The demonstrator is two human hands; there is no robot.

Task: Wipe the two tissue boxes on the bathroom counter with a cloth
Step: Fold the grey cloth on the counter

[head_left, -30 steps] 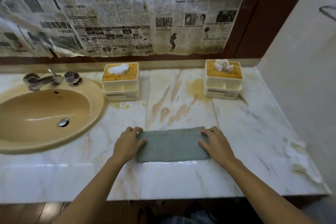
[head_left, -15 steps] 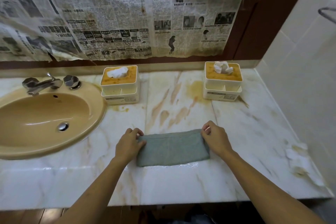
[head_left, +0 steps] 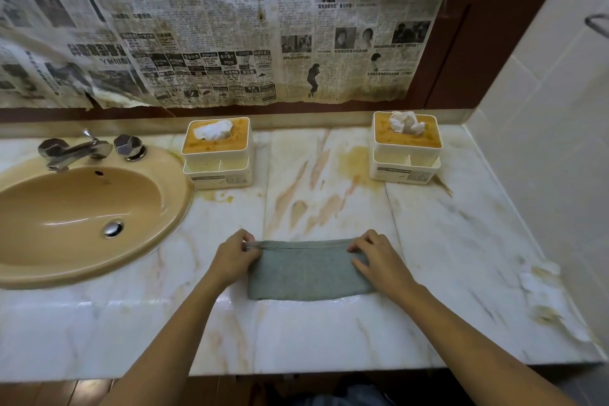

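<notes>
Your left hand (head_left: 230, 260) and right hand (head_left: 379, 262) are both on the grey-green cloth (head_left: 306, 270), which lies folded and flat on the marble bench (head_left: 329, 333), near its front edge. Your left grip pinches the cloth's far left corner at the stitched hem, fingers curled round it. Your right grip pinches the far right corner, with the thumb lying over the cloth's top surface.

The left tissue box (head_left: 217, 158) stands at the back of the bench, just beside the tan sink (head_left: 82, 217). The right tissue box (head_left: 407, 152) stands at the back too, near the tiled side wall. Both are well apart from the cloth and your hands. Each has an orange-stained top with white tissue poking out.

A chrome faucet (head_left: 75, 150) sits behind the basin. Newspaper sheets (head_left: 230, 26) cover the wall above. Orange stains streak the marble between the two boxes.
</notes>
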